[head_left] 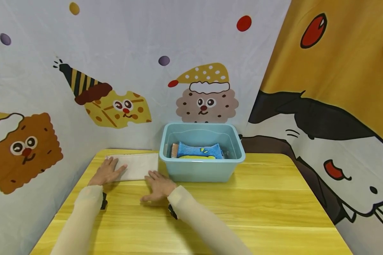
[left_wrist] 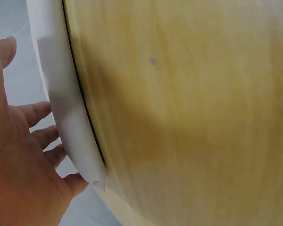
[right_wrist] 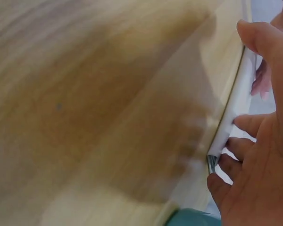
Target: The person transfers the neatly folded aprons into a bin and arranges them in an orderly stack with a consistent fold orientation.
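A flat white rectangular bundle [head_left: 138,166], perhaps folded cloth, lies on the table left of the blue bin. My left hand [head_left: 106,172] rests on its left end with fingers spread. At the near right corner, the fingertips of my right hand [head_left: 159,186] touch it, thumb held out to the side. The left wrist view shows the bundle's rounded white edge [left_wrist: 68,103] under straight fingertips of the left hand [left_wrist: 23,160]. In the right wrist view, fingers of the right hand [right_wrist: 254,155] touch the bundle [right_wrist: 230,110], whose layered end shows.
A light blue plastic bin [head_left: 198,171] stands just right of the bundle, close to the right hand. Inside lie a blue packet [head_left: 198,150] and something yellow [head_left: 196,157]. The wooden table [head_left: 258,212] meets a cartoon-printed cloth backdrop [head_left: 121,53] at the back.
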The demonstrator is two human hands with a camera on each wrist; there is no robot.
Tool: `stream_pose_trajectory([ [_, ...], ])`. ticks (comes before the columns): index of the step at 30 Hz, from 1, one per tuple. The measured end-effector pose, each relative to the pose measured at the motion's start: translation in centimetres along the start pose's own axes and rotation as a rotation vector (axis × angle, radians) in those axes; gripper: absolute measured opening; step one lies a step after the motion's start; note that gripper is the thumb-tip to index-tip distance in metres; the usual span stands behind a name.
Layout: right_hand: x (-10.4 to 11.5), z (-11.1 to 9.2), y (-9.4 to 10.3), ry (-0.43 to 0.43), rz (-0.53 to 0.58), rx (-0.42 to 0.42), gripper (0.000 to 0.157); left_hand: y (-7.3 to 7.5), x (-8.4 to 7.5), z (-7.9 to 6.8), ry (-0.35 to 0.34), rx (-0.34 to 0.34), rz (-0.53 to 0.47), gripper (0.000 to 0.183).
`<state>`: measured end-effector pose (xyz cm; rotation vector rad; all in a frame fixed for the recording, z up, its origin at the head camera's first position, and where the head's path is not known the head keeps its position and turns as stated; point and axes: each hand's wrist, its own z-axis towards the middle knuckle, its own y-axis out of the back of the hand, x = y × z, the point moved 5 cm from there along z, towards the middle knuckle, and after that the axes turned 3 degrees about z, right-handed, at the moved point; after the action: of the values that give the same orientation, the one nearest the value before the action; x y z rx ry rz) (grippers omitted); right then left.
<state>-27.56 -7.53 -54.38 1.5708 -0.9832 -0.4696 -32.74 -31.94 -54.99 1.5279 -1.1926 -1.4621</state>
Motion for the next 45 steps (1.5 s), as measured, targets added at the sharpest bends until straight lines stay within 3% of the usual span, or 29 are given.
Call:
stream_pose_trajectory([
  [13,0.2,-0.4,-0.1,-0.038,0.055,0.013,0.1,-0.1,0.2,0.0,0.032,0.092,0.003,0.097],
  [20,0.6,-0.7,0.0,-0.045,0.03,-0.011,0.102,0.3,-0.2,-0.4,0.025,0.081,-0.005,0.103],
  [30,1.0,-2.1,-0.8,-0.037,-0.004,-0.054,0.104,-0.6,-0.8,-1.7,0.031,0.085,-0.038,0.101],
  [45,1.4,-3.9,-1.1,-0.015,0.019,-0.067,0.101,-1.5,-1.4,-4.0,0.03,0.031,-0.049,0.102],
])
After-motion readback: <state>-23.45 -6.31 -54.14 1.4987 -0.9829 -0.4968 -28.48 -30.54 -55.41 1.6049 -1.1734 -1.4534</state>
